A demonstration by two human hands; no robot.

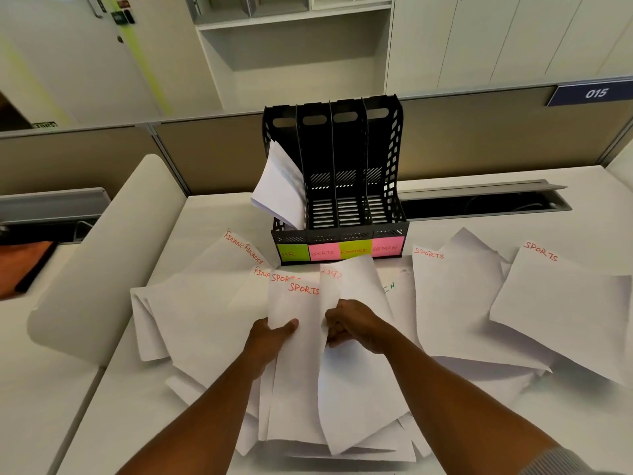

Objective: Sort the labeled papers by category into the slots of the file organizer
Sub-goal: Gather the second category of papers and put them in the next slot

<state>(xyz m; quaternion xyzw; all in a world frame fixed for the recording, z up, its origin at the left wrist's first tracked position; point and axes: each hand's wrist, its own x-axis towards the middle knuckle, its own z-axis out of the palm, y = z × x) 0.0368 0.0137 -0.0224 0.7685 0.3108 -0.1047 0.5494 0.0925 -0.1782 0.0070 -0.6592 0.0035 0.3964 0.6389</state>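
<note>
Head view, item one: SPORTS sheets (301,303), a small gathered stack, lifted over the loose pile just in front of the file organizer (342,186). Left hand (270,341) gripping the stack's lower left edge, thumb on top. Right hand (356,327) pinching a curled sheet (352,289) beside it, heading reversed and unreadable.

Handling note, as judgement: square the edges with both hands before lifting; confirm the curled sheet's heading before adding it; enter the pink SPORTS slot (322,252), second from left, bottom edge first and upright, to avoid snagging a divider. Thin paper, likely to buckle if pushed from the top.

Organizer: black, four slots, sticky labels HR, SPORTS, FINANCE, ADMIN, left to right. HR slot holding leaning sheets (281,186); other three showing bare slats.

Loose stock: FINANCE sheets (243,248) at left, further SPORTS sheets (555,296) at right, overlapping, several curled.

Counter (212,214): white, matte; cable trough (479,200) behind right.

Room: beige partition (212,156), plate "015" (596,93), pale cupboards (496,39) and open shelving beyond.
</note>
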